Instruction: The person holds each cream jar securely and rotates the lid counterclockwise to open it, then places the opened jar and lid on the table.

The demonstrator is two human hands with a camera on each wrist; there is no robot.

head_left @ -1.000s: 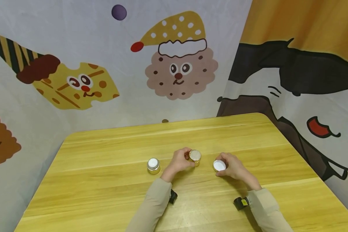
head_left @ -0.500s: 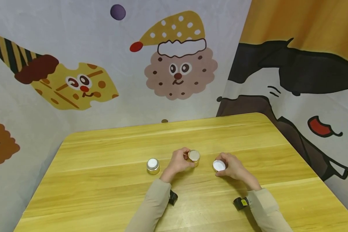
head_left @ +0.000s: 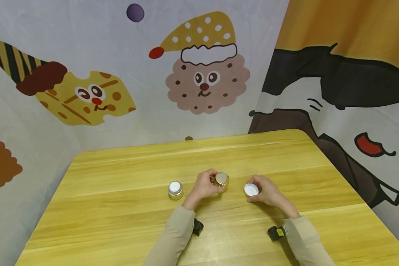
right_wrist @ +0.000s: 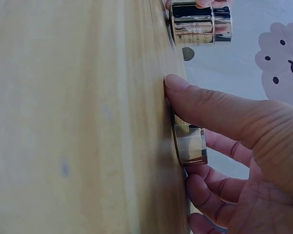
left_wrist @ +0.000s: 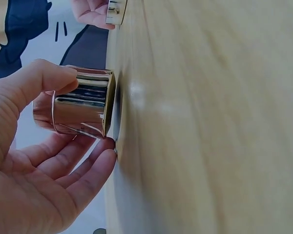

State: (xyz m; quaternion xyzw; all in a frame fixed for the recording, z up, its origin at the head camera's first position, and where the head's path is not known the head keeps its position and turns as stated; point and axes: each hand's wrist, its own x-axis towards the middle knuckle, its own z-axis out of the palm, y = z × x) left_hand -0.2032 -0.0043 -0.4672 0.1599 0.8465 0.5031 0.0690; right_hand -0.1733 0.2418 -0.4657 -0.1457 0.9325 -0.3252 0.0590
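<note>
Gripping with the left hand (head_left: 203, 184) a shiny gold-topped jar (head_left: 221, 181), thumb on one side, fingers on the other. Cannot tell from these views about contact between its base and the table (head_left: 119, 221), nor read the small print on its side in the right wrist view. Pinching with the right hand (head_left: 268, 192), near the left-hand grip but apart from it, a round gold lid (head_left: 251, 190), white inside turned up; partly hidden behind the thumb in the right wrist view, cut off at the top edge in the left wrist view. On the left of the left-hand grip, near it, see a silver-necked gold jar (head_left: 175, 191) upright on the table; cannot tell inner cover from cream in its white top. Beyond both grips, see a cartoon-printed cloth (head_left: 207, 85), cut off at the edges.
</note>
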